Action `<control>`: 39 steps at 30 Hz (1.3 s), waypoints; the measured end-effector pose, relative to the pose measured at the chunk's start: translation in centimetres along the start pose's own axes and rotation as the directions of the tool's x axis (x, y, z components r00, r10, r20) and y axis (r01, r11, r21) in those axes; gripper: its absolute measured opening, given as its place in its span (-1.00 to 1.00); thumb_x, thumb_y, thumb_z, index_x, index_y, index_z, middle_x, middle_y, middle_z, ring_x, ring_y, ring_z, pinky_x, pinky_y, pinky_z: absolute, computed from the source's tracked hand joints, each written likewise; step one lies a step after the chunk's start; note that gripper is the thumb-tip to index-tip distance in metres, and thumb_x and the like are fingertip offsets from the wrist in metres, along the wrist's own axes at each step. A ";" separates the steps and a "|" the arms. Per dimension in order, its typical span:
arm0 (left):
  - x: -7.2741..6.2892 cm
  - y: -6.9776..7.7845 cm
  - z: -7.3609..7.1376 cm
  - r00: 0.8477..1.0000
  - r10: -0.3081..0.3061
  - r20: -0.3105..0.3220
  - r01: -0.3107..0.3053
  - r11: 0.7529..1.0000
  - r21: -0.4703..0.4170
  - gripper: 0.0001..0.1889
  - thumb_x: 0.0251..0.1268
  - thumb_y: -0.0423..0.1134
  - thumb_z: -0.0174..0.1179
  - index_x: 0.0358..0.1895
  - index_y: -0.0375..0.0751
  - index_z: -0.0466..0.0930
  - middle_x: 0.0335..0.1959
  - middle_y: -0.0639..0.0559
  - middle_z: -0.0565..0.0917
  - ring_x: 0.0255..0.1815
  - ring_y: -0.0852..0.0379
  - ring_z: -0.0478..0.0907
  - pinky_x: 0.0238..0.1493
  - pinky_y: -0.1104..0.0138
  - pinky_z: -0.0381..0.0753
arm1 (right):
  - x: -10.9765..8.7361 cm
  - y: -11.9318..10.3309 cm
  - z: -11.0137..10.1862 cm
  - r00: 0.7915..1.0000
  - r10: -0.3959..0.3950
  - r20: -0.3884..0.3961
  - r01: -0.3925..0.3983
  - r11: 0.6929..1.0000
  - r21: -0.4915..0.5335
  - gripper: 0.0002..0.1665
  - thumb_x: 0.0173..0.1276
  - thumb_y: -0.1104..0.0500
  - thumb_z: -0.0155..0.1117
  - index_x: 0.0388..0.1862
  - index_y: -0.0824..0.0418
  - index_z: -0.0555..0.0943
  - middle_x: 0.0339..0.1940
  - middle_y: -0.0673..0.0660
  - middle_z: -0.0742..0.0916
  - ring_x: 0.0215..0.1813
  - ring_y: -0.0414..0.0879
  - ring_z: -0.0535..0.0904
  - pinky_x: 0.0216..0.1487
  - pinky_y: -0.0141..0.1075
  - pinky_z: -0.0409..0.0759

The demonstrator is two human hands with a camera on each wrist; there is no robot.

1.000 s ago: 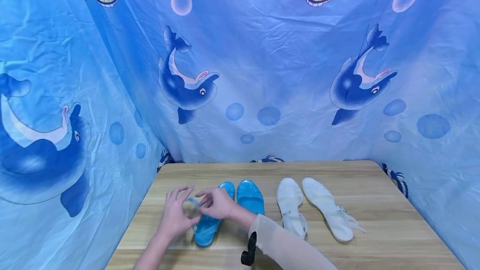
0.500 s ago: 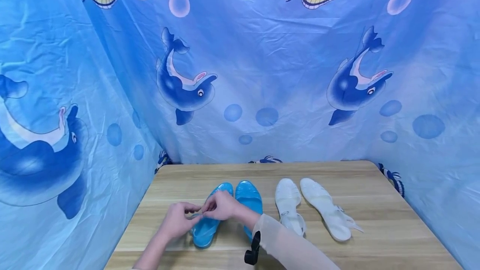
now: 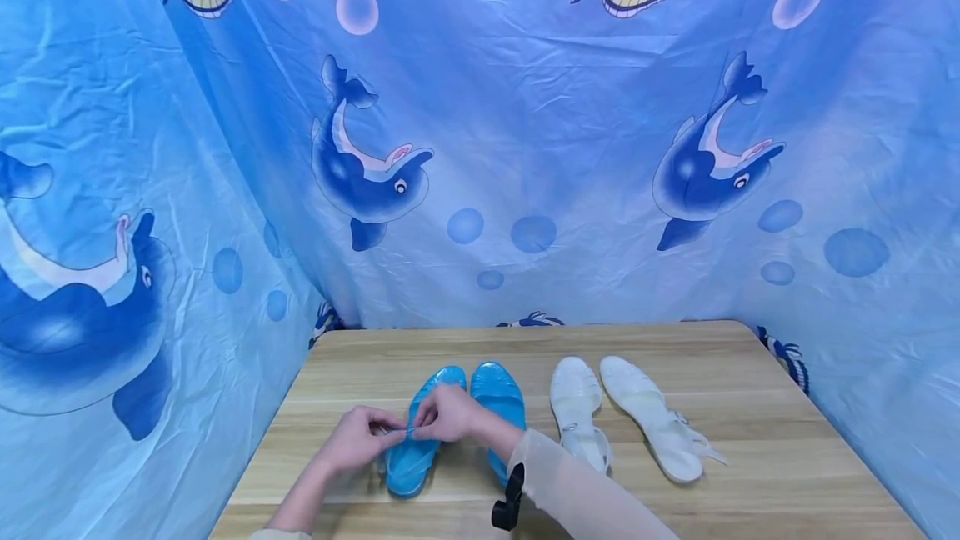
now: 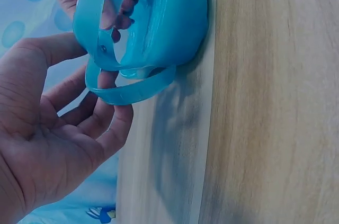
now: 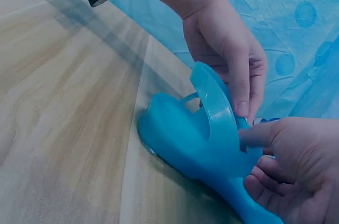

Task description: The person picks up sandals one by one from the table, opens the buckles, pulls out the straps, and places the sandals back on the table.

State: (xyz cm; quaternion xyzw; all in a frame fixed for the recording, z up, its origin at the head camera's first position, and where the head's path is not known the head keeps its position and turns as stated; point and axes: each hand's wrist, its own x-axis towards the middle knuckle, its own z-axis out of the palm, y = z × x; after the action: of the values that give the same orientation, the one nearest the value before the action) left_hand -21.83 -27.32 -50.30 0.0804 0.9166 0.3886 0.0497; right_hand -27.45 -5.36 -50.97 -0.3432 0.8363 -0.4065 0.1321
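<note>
Both hands are at the ankle strap of the leftmost blue sandal (image 3: 408,477), which sits on the table with its toe pointing away. My left hand (image 3: 354,440) pinches the strap (image 4: 132,92) between thumb and fingers, and a loop of it bows out in the left wrist view. From the other side, my right hand (image 3: 453,413) pinches the same strap, its fingertips meeting those of the left. Something small and shiny, like a buckle (image 5: 245,120), shows at the left fingertips in the right wrist view. The right forearm partly covers a second blue sandal (image 3: 497,390).
To the right lie two white sandals (image 3: 576,394), the outer white sandal (image 3: 656,419) angled with its strap loose. They all rest on a wooden table (image 3: 780,440). A blue curtain (image 3: 600,148) printed with dolphins hangs behind and at the sides.
The left hand has moved down and right from a spread pose, its fingers closing on the strap. Both hands' fingertips have come together over the sandal; since half a second ago they have barely moved.
</note>
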 end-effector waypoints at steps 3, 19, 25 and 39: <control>-0.1 -0.1 0.0 1.000 0.003 0.020 -0.002 1.000 -0.014 -0.79 0.38 -0.14 0.44 -0.04 -0.13 0.86 -0.10 -0.01 0.86 -0.17 0.19 0.69 -0.21 0.41 0.66 | -0.1 0.2 0.2 1.000 -0.006 -0.004 0.006 1.000 0.007 -0.88 0.40 0.03 0.55 -0.25 0.04 0.87 -0.41 -0.17 0.83 -0.38 -0.44 0.66 -0.29 -0.51 0.64; -1.2 -0.7 0.1 0.999 -0.048 0.025 0.050 0.995 -0.081 -0.80 0.35 -0.15 0.48 -0.07 -0.13 0.88 -0.08 -0.05 0.87 -0.01 0.08 0.76 -0.07 0.33 0.74 | -0.7 -0.1 1.2 0.997 0.078 -0.012 -0.077 0.995 0.056 -0.91 0.38 0.04 0.57 -0.30 0.00 0.86 -0.44 -0.18 0.78 -0.38 -0.35 0.63 -0.32 -0.45 0.62; -1.8 -0.8 0.2 0.997 -0.081 0.019 0.082 0.992 -0.096 -0.78 0.35 -0.15 0.48 -0.05 -0.16 0.87 -0.07 -0.06 0.87 -0.03 0.10 0.75 -0.09 0.31 0.73 | -0.8 -0.2 1.6 0.996 0.086 -0.019 -0.085 0.995 0.055 -0.92 0.37 0.03 0.57 -0.29 -0.01 0.86 -0.42 -0.18 0.80 -0.36 -0.37 0.64 -0.29 -0.46 0.63; -0.2 -0.1 -0.3 0.999 0.041 0.000 -0.041 0.997 -0.066 -0.76 0.37 -0.19 0.46 -0.04 -0.27 0.85 -0.16 -0.08 0.87 -0.24 0.23 0.71 -0.24 0.44 0.66 | -0.4 -0.1 0.2 0.997 0.057 -0.051 -0.054 0.997 0.063 -0.91 0.40 0.08 0.55 -0.23 0.06 0.87 -0.35 -0.15 0.84 -0.31 -0.38 0.68 -0.26 -0.45 0.67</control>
State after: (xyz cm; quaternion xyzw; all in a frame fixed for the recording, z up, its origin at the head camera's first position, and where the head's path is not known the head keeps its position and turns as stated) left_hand -21.69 -27.62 -50.21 0.0975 0.9014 0.4194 0.0448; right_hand -27.02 -5.23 -51.00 -0.3049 0.8357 -0.4374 0.1318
